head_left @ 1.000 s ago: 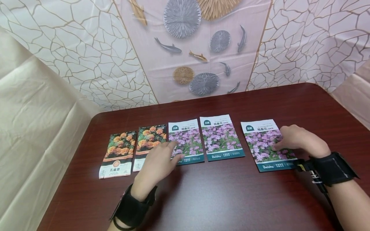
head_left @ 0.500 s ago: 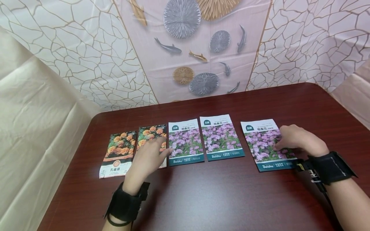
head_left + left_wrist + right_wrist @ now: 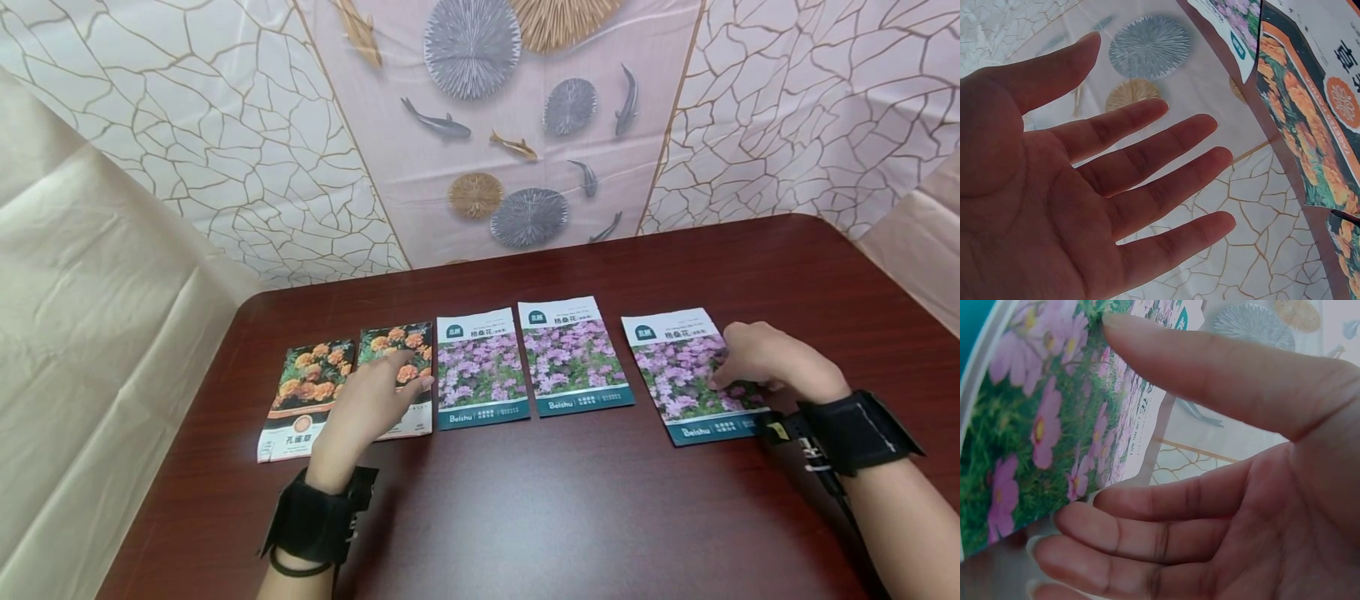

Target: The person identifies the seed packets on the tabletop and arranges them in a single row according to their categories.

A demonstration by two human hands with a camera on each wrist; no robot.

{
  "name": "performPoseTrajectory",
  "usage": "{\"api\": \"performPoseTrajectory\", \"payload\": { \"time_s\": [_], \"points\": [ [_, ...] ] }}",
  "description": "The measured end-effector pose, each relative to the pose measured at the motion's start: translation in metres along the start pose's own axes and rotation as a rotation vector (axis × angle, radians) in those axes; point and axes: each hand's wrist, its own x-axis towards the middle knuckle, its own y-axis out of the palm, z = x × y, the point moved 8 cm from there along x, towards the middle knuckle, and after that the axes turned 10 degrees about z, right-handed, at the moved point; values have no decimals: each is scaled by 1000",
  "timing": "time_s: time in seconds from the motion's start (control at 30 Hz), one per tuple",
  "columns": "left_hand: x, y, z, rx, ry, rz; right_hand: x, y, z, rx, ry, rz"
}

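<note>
Two marigold seed packets lie at the left of the table, a left one (image 3: 309, 383) and a right one (image 3: 411, 414). Two cosmos seed packets with purple flowers, one (image 3: 482, 367) beside the other (image 3: 576, 357), lie in the middle; a third cosmos seed packet (image 3: 670, 379) is apart at the right. Over the right marigold packet hovers my left hand (image 3: 363, 404), palm down and covering part of it; the left wrist view shows its fingers spread and holding nothing. My right hand (image 3: 780, 360) pinches the third cosmos packet's right edge, thumb (image 3: 1191, 369) on its printed face.
The dark red-brown table (image 3: 525, 508) reaches back to a patterned cloth wall (image 3: 465, 167). Pale cloth (image 3: 97, 333) hangs along the left side. Black bands with cameras sit on both wrists, and a cable runs along the right forearm.
My left hand has moved left, from the nearest middle cosmos packet to above the right marigold packet. The right cosmos packet's top has shifted slightly left, with my right hand still at its edge.
</note>
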Motion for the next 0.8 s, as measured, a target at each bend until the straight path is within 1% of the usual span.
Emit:
{"api": "performPoseTrajectory", "payload": {
  "time_s": [0.2,0.47,0.67,0.8],
  "points": [
    [3,2,4,-8,-14,13,1,-2,-3,26,12,-2],
    [5,7,7,-7,-30,25,3,-3,-7,31,38,11],
    [6,10,6,-24,-35,44,4,-4,-10,53,10,2],
    [6,10,6,-18,-36,42,5,-5,-12,58,-11,-12]
  ]
}}
